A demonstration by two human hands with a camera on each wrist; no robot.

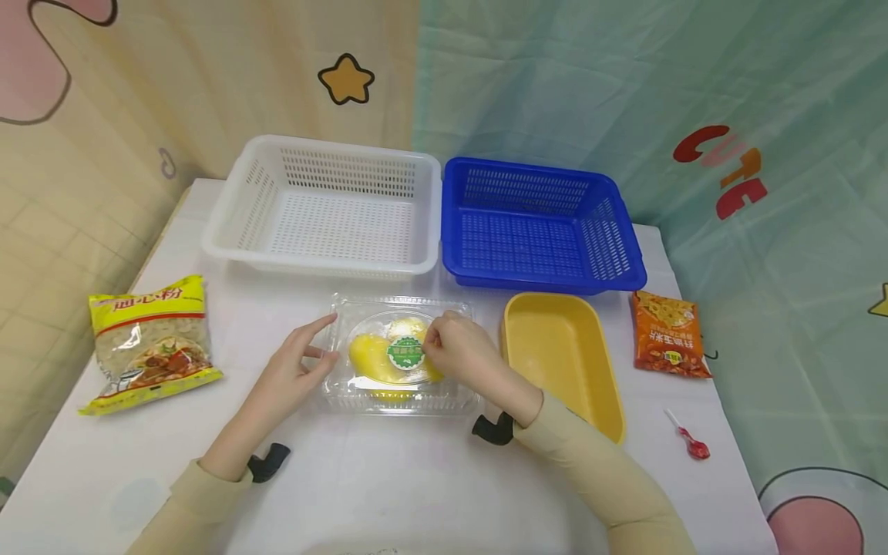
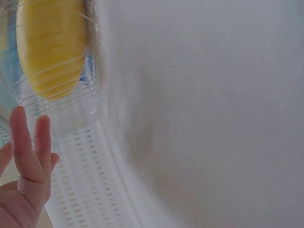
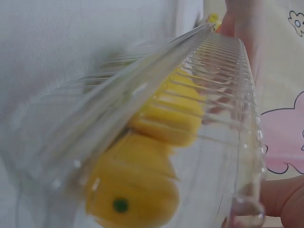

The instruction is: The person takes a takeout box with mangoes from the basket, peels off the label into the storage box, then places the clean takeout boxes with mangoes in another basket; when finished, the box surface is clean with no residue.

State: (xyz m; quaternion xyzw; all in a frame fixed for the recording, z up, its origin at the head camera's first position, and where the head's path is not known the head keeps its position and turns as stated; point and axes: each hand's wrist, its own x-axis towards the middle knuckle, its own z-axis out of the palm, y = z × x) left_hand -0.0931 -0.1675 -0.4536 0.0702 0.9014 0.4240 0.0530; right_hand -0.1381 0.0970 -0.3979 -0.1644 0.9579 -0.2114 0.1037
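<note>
A clear lidded plastic box (image 1: 451, 393) lies on the table with rounded yellow items (image 1: 368, 354) inside and a round green label (image 1: 405, 353) on its lid. My left hand (image 1: 287, 375) is at the box's left side, fingers extended at its edge; in the left wrist view, that hand (image 2: 28, 175) shows spread fingers beside the box end. My right hand (image 1: 465, 348) is over the lid, its curled fingertips at the label's right edge; whether they pinch it is hidden. In the right wrist view, part of that hand (image 3: 280, 197) shows beside the clear box wall (image 3: 228, 142).
Behind the box stand a white basket (image 1: 236, 254) and a blue basket (image 1: 548, 284). A yellow tray (image 1: 562, 354) is right of the box, partly under my right forearm. A pasta bag (image 1: 153, 343) lies far left; an orange snack packet (image 1: 669, 335) and a red lollipop (image 1: 694, 445) lie right.
</note>
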